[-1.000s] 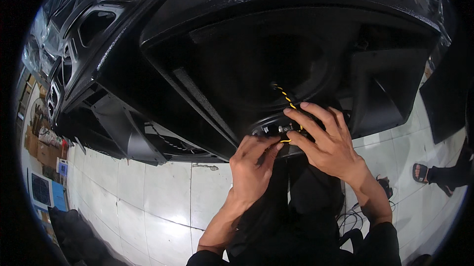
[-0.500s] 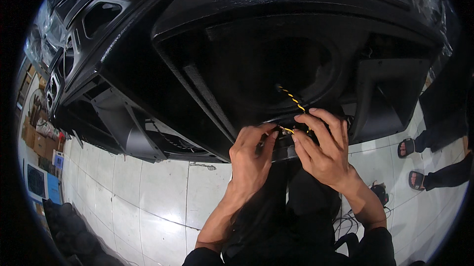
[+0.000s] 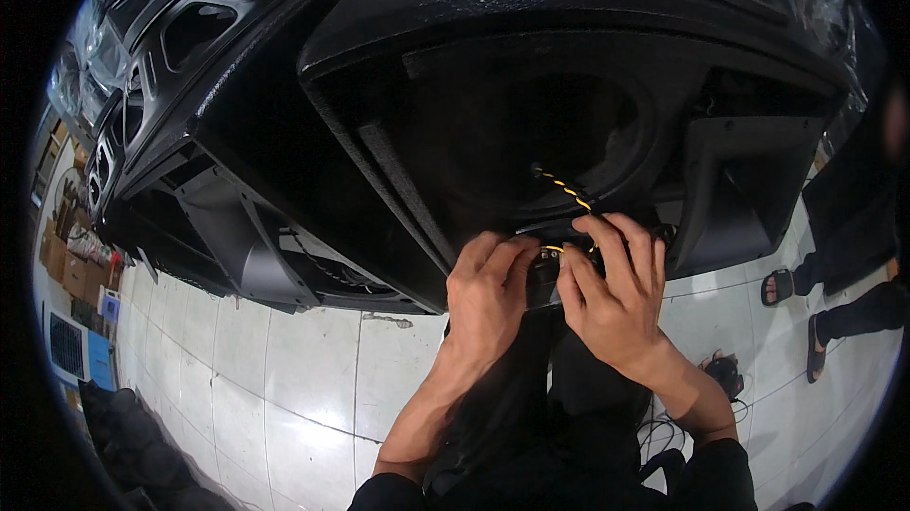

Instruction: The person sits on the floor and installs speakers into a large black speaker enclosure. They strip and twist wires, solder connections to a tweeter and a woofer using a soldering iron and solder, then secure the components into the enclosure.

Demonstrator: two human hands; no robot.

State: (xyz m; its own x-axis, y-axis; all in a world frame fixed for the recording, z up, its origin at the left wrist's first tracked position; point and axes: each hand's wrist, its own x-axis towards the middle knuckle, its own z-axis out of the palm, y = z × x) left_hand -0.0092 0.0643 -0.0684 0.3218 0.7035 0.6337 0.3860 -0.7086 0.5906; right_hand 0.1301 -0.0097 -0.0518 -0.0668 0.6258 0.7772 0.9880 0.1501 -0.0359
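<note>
A twisted yellow-and-black wire (image 3: 572,192) comes out of the dark round opening of a black speaker cabinet (image 3: 379,46) and runs down to my fingers. My right hand (image 3: 614,307) pinches its yellow strand between thumb and forefinger, the other fingers bent over the wire. Close beside it, my left hand (image 3: 485,298) is closed, thumb against fingertips, at a small metal terminal (image 3: 550,253) on the cabinet's near edge. Whatever the left fingertips grip is hidden. A black horn (image 3: 730,212) sits in the cabinet, right of my hands.
More black speaker cabinets (image 3: 180,151) stand at the left, with clear plastic sheeting (image 3: 95,56) behind. A person in dark clothes and sandals (image 3: 779,285) stands at the right. Black cables (image 3: 668,430) lie on the tiled floor (image 3: 303,388). Cardboard boxes (image 3: 81,279) are far left.
My left fingers have closed further and shifted slightly right over the terminal. My right hand stays at the wire with small finger movements. One foot of the person at the right has moved.
</note>
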